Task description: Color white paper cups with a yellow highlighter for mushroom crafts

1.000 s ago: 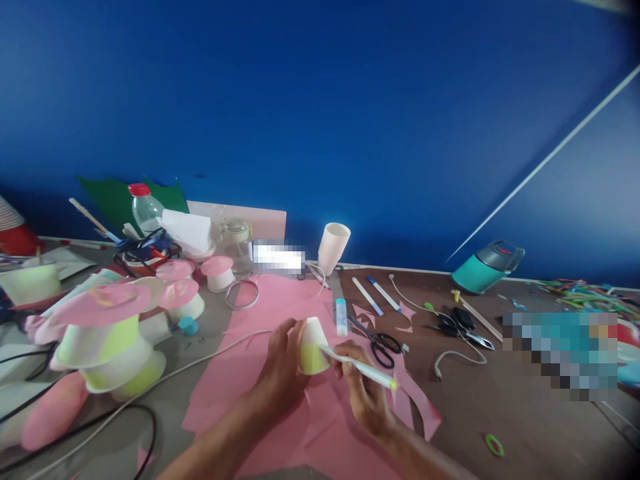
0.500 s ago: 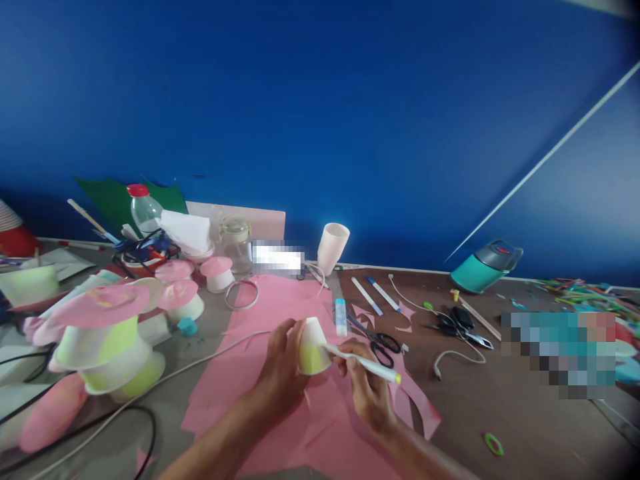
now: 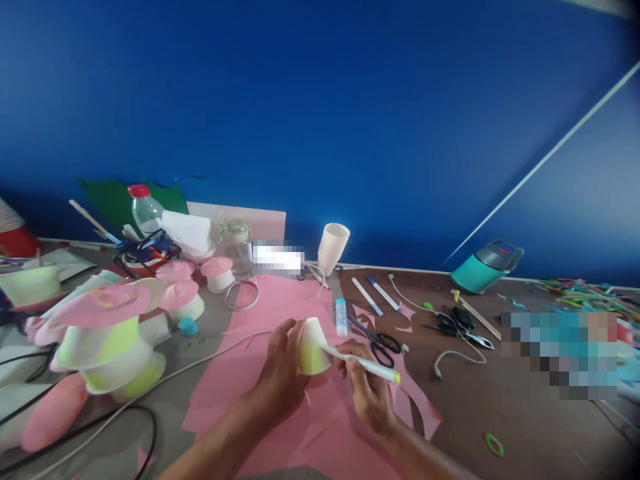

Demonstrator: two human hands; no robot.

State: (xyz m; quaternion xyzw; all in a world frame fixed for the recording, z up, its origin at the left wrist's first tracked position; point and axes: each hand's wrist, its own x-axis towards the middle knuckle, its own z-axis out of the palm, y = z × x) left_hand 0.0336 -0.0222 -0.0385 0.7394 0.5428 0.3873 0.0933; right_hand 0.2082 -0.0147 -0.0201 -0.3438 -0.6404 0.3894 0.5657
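A small paper cup [image 3: 313,348], white with yellow colouring over its wider part, is gripped by my left hand [image 3: 284,363] from its left side. My right hand [image 3: 367,387] holds a white marker [image 3: 370,366] with a yellow end, its tip against the cup's right side. Both hands are over pink paper [image 3: 270,300] spread on the table. A glue stick [image 3: 341,317] and dark-handled scissors [image 3: 383,347] lie just beyond my right hand.
Pink-topped cups [image 3: 110,333] crowd the left, near a grey cable. A white cup [image 3: 334,247] stands at the back. Two markers [image 3: 375,295], pliers [image 3: 445,327], a white cord and a teal flask [image 3: 483,268] are on the right.
The marker tip has shifted very slightly left on the cup's yellow part. The left hand and the cup look unmoved.
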